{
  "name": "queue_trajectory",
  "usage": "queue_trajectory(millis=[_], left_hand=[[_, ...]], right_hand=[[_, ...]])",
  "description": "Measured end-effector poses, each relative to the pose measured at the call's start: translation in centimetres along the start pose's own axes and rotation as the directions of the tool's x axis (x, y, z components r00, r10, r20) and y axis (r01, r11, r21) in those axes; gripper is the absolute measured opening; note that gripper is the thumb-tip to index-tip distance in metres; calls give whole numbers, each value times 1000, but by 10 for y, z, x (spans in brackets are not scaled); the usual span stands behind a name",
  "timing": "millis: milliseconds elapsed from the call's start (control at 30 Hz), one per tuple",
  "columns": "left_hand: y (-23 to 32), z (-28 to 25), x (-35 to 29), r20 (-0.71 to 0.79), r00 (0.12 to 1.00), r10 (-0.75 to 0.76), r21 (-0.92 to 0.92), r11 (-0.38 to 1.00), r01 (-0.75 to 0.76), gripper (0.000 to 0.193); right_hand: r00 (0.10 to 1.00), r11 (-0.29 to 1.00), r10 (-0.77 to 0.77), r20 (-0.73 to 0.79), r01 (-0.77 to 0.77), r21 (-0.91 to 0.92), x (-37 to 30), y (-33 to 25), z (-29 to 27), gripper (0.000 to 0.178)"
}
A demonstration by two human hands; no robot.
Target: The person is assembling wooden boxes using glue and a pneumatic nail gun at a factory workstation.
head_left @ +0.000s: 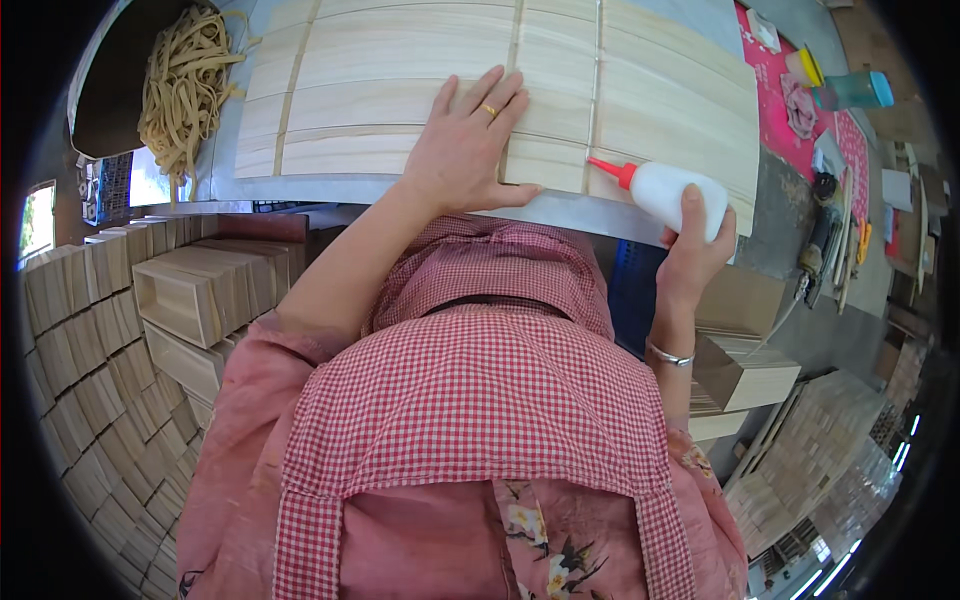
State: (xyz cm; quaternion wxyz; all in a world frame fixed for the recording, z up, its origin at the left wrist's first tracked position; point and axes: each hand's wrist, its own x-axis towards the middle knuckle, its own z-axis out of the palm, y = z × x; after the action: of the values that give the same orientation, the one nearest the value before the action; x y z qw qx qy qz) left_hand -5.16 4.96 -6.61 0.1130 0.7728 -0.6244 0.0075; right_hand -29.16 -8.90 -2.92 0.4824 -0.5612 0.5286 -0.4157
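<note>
Pale wooden boards [390,100] lie side by side on the workbench, with grooves running away from me across them. My left hand [465,140] rests flat on the boards, fingers spread, close to the middle groove. In my right hand [695,240] is a white glue bottle [675,195], tilted so its red nozzle [610,170] points left. The nozzle tip is at the near end of the right-hand groove [596,90], where a shiny line, which looks like glue, runs along it. Whether the tip touches the wood I cannot tell.
A heap of tan bands [185,90] spills from a dark container at the far left. Stacked wooden boxes [200,290] stand at my left, more wooden pieces [745,375] at my right. A teal bottle [855,90] and a pink cloth [798,107] sit at the far right.
</note>
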Motion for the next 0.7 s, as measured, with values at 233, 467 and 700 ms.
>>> queue_trajectory(millis=[233, 467, 700], left_hand=[[0, 0, 2, -7, 1000, 8, 20, 1000, -8, 102], [-4, -2, 1, 40, 999, 11, 13, 1000, -12, 104], [-21, -21, -9, 28, 999, 14, -197, 980, -8, 107]], right_hand=[[999, 999, -7, 35, 9, -40, -20, -3, -16, 26], [982, 992, 126, 143, -126, -10, 2, -24, -16, 34], [988, 967, 30, 154, -67, 246, 47, -40, 69, 36]])
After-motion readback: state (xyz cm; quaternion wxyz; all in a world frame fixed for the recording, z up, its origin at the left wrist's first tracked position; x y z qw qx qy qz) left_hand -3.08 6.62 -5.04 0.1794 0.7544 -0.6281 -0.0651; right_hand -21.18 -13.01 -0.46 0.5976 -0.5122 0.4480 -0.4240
